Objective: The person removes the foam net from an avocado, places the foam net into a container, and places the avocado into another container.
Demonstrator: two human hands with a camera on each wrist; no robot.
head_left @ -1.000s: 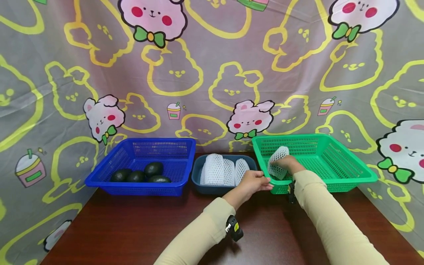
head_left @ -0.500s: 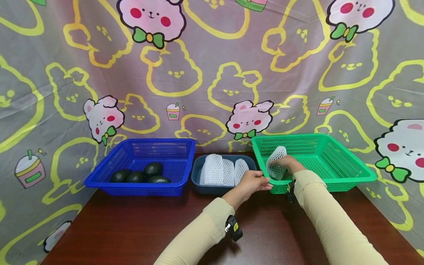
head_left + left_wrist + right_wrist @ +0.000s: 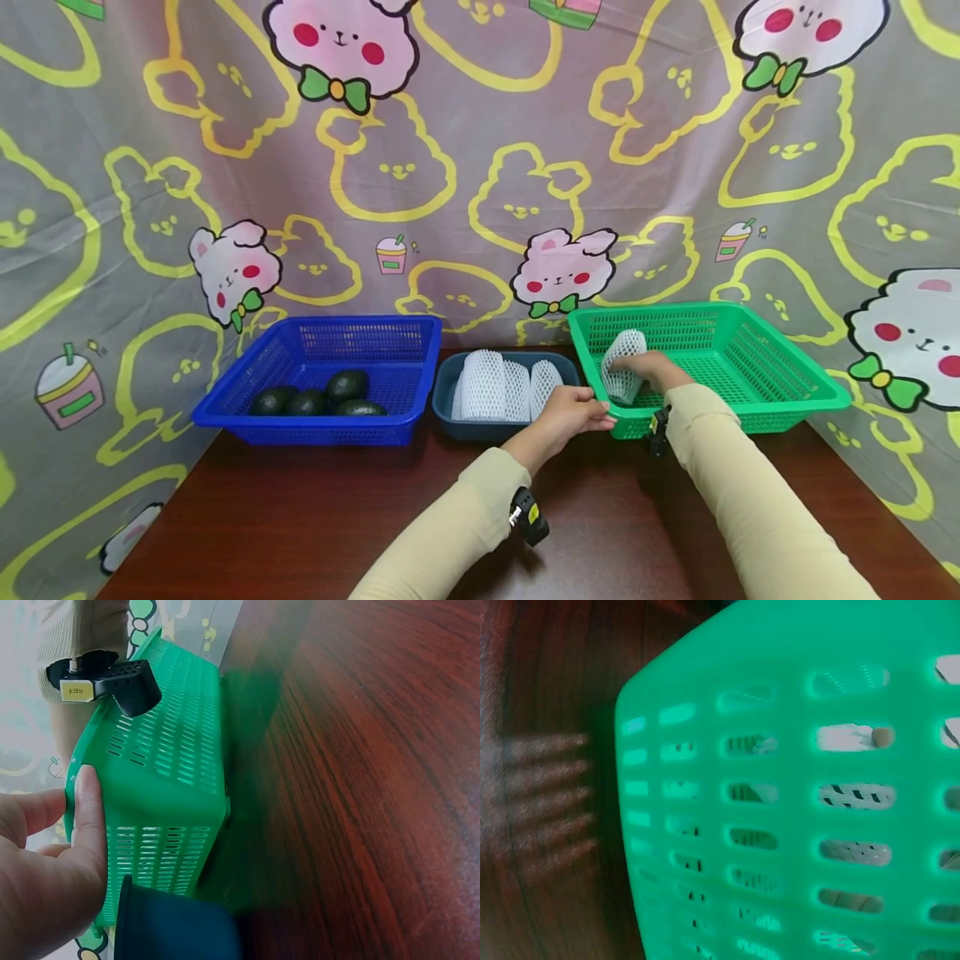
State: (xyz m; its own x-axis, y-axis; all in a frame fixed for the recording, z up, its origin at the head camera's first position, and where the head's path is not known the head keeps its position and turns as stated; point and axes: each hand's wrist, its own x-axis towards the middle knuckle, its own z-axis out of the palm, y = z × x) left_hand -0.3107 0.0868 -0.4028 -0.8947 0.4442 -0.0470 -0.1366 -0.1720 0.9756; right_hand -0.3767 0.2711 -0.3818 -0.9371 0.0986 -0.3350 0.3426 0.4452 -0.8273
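Observation:
My left hand (image 3: 566,412) pinches the near left corner of the green basket (image 3: 787,408). In the left wrist view, the thumb and fingers of that hand (image 3: 52,877) lie on either side of the rim. Inside the basket, at its left end, my right hand (image 3: 651,368) holds a white foam net sleeve (image 3: 621,387), which stands nearly upright. Whether anything is inside the sleeve cannot be seen. The right wrist view is mostly filled by the slotted green basket wall (image 3: 795,652); bits of the white sleeve (image 3: 855,796) show through the slots.
A dark blue tub (image 3: 480,430) with several white foam net sleeves (image 3: 483,385) stands between the baskets. On the left is a blue basket (image 3: 315,430) holding several avocados (image 3: 347,385). A patterned curtain (image 3: 480,117) hangs behind the brown table (image 3: 315,517).
My right hand and the foam net sleeve have shifted slightly left within the green basket. My left hand keeps its place on the basket's corner.

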